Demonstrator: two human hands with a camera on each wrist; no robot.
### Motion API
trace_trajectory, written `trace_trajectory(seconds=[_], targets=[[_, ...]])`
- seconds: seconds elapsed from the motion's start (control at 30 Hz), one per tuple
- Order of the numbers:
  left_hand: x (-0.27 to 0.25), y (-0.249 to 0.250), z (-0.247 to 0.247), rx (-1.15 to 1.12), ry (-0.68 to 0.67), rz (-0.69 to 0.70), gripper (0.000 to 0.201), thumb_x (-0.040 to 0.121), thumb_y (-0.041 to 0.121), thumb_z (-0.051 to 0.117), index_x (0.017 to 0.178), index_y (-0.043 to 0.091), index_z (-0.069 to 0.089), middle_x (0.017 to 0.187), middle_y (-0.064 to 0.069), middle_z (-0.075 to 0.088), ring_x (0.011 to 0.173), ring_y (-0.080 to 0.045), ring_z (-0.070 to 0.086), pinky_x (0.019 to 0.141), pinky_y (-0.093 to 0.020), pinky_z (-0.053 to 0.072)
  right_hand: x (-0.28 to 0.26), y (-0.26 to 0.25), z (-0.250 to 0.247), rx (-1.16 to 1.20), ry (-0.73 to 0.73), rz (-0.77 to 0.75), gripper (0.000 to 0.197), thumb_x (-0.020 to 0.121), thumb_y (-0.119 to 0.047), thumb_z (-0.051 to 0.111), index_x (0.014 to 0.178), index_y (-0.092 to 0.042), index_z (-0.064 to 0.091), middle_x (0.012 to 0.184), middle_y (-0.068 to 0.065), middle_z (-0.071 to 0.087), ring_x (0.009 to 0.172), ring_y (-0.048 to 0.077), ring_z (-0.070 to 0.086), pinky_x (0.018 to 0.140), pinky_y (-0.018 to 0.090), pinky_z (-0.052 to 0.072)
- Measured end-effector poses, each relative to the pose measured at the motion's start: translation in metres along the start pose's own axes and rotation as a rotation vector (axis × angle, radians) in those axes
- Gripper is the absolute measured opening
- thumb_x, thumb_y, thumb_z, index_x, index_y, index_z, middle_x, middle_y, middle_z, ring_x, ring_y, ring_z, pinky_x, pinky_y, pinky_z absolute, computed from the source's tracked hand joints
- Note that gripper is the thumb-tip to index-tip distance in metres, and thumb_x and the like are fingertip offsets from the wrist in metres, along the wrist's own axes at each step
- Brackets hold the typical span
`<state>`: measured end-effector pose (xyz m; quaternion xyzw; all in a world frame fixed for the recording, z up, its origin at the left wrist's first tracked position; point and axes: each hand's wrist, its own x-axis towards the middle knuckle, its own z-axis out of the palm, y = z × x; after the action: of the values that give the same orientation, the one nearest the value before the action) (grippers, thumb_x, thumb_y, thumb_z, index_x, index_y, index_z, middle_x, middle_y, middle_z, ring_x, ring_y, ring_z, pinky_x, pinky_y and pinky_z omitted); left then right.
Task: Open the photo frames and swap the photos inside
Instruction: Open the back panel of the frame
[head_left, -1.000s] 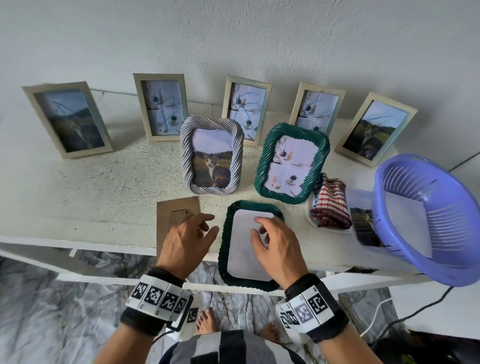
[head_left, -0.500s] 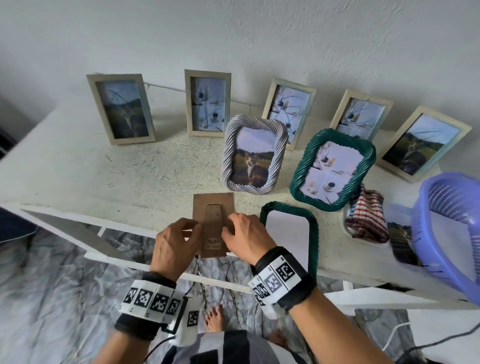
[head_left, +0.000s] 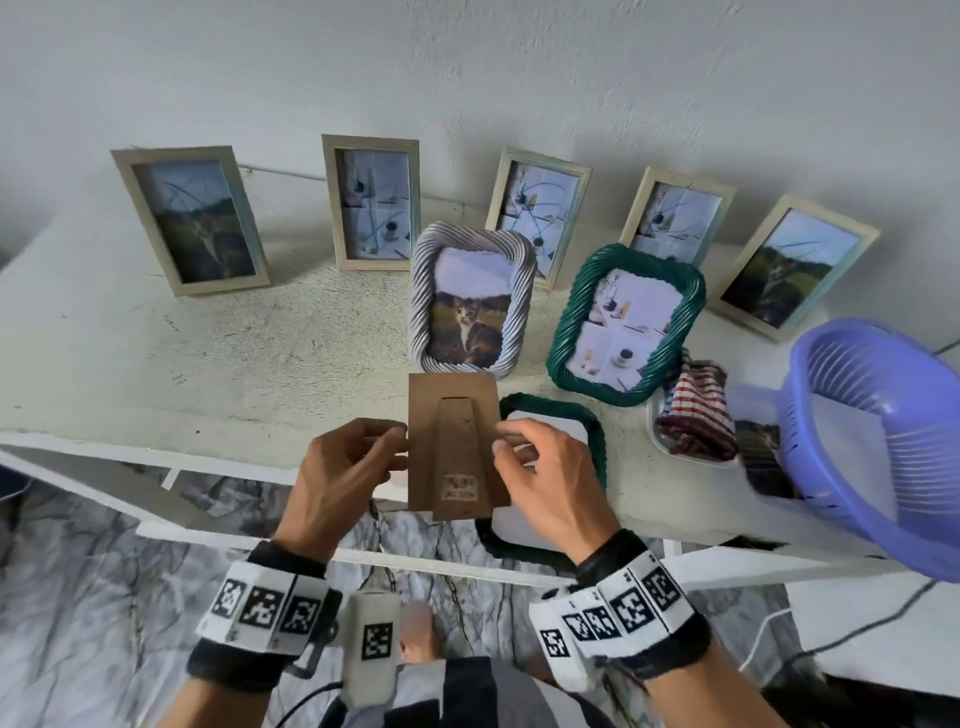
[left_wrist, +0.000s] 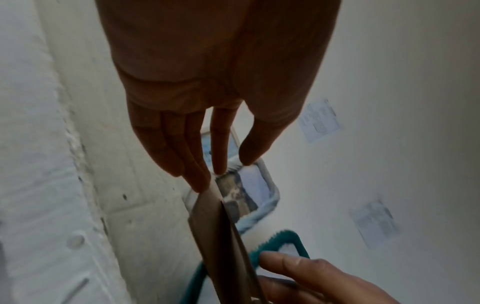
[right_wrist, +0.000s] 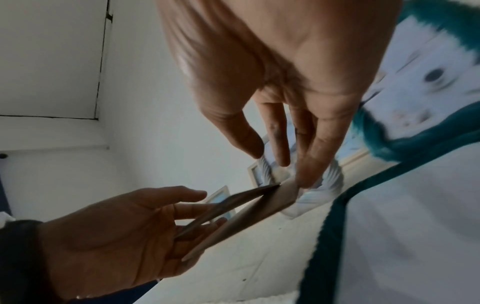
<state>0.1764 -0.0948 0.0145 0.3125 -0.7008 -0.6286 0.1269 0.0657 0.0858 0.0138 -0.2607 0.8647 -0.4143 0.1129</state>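
Above the front edge of the white table (head_left: 156, 364), a brown cardboard frame backing (head_left: 457, 447) is held up between both hands, its fold-out stand facing the person. The left hand (head_left: 343, 478) pinches its left edge; the right hand (head_left: 550, 488) pinches its right edge. Just beneath, the open dark green frame (head_left: 597, 441) lies face down with white paper (head_left: 545, 519) showing inside. Behind stand a grey rope-edged cat frame (head_left: 472, 296) and a second green frame (head_left: 626, 325). A purple basket (head_left: 878, 447) sits far right.
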Motion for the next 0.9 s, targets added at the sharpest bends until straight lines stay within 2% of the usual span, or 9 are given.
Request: trace_trajectory(seconds=[0.13,0.23,0.37,0.57,0.63,0.73,0.83,0.9], targets=[[-0.001,-0.005,0.039,0.089,-0.148,0.034,0.010,0.093,0.024,0.064,0.096,0.019,0.072,0.088,0.001,0.076,0.082,-0.012,0.073,0.074,-0.032,0.056,-0.028,0.029,-0.029,-0.021,0.086,0.052,0.022,0.091,-0.019,0.061,0.111,-0.012,0.069,0.098,0.002,0.071,0.077,0.008,0.065,0.072,0.027,0.056],[0.000,-0.013,0.062,0.158,-0.220,0.048,0.010,0.093,0.025,0.064,0.096,0.020,0.071,0.088,0.001,0.076,0.083,-0.010,0.073,0.071,-0.028,0.054,-0.043,0.048,-0.040,-0.036,0.119,0.078,0.021,0.091,-0.017,0.063,0.110,-0.011,0.069,0.098,0.002,0.071,0.076,0.006,0.065,0.069,0.023,0.056],[-0.001,-0.020,0.078,0.251,-0.253,0.074,0.013,0.092,0.029,0.064,0.098,0.021,0.072,0.087,0.006,0.075,0.084,-0.006,0.072,0.077,-0.034,0.059,-0.051,0.061,-0.042,-0.077,0.149,0.096,0.020,0.091,-0.016,0.063,0.109,-0.010,0.070,0.098,0.004,0.071,0.076,0.008,0.066,0.066,0.016,0.053],[0.000,-0.021,0.085,0.340,-0.224,0.092,0.013,0.091,0.028,0.064,0.097,0.021,0.072,0.084,0.009,0.074,0.080,-0.002,0.070,0.077,-0.034,0.060,-0.050,0.068,-0.037,-0.105,0.162,0.088,0.019,0.090,-0.016,0.064,0.107,-0.009,0.070,0.097,0.005,0.072,0.074,0.011,0.065,0.066,0.022,0.054],[0.000,-0.022,0.086,0.354,-0.210,0.093,0.011,0.090,0.028,0.065,0.096,0.023,0.072,0.083,0.010,0.074,0.078,-0.001,0.070,0.075,-0.033,0.060,-0.049,0.070,-0.036,-0.107,0.155,0.100,0.019,0.090,-0.017,0.063,0.107,-0.010,0.069,0.097,0.005,0.071,0.075,0.011,0.065,0.068,0.027,0.056],[-0.001,-0.022,0.089,0.369,-0.195,0.092,0.009,0.090,0.029,0.065,0.095,0.025,0.072,0.083,0.010,0.073,0.076,0.000,0.069,0.072,-0.027,0.058,-0.048,0.074,-0.034,-0.121,0.152,0.104,0.020,0.091,-0.018,0.062,0.108,-0.011,0.069,0.096,0.004,0.071,0.074,0.010,0.065,0.069,0.034,0.057],[0.000,-0.021,0.091,0.384,-0.189,0.102,0.010,0.090,0.029,0.065,0.095,0.025,0.072,0.083,0.009,0.073,0.075,0.003,0.068,0.064,-0.013,0.052,-0.048,0.076,-0.033,-0.137,0.147,0.095,0.020,0.091,-0.019,0.061,0.108,-0.011,0.069,0.096,0.004,0.071,0.074,0.010,0.064,0.069,0.034,0.058],[0.001,-0.021,0.092,0.391,-0.192,0.104,0.010,0.090,0.030,0.065,0.095,0.024,0.072,0.083,0.010,0.073,0.074,0.004,0.067,0.061,-0.008,0.048,-0.048,0.077,-0.032,-0.148,0.150,0.083,0.019,0.091,-0.017,0.061,0.106,-0.010,0.069,0.096,0.005,0.070,0.074,0.011,0.064,0.069,0.034,0.058]])
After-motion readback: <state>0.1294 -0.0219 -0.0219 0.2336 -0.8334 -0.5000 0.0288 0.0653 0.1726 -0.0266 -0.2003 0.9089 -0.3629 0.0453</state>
